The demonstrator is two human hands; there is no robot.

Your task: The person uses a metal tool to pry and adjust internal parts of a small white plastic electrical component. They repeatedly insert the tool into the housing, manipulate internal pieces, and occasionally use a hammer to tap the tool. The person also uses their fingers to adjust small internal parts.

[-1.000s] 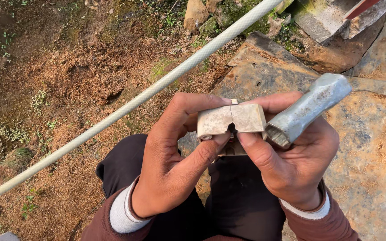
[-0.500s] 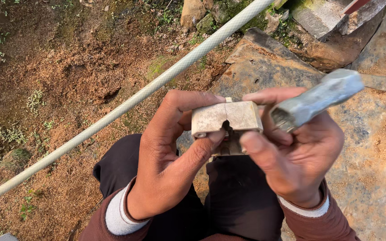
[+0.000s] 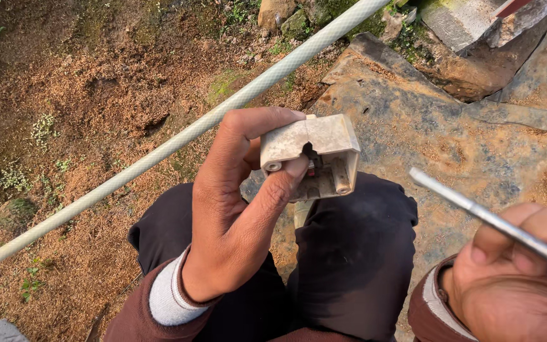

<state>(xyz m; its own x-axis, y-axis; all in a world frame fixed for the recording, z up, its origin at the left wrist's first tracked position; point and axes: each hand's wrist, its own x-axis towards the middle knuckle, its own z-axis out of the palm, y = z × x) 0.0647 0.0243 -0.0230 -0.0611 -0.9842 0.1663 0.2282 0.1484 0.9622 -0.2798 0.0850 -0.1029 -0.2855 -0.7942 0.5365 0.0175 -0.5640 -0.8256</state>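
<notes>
A pale grey metal clamp block (image 3: 314,152), boxy with worn edges, is held up in the left hand (image 3: 235,209), pinched between thumb and fingers above the knees. Its underside faces the camera, showing a dark slot and two short pins. A thin silver metal rod (image 3: 495,221) lies slanted across the right hand (image 3: 520,278), well apart from the block.

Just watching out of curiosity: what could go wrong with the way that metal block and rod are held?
The left hand pinches the metal block only by thumb and fingertips, above rock slabs and loose dirt; it might slip and fall. The right hand holds a thin metal rod whose end points toward the left-hand fingers.
</notes>
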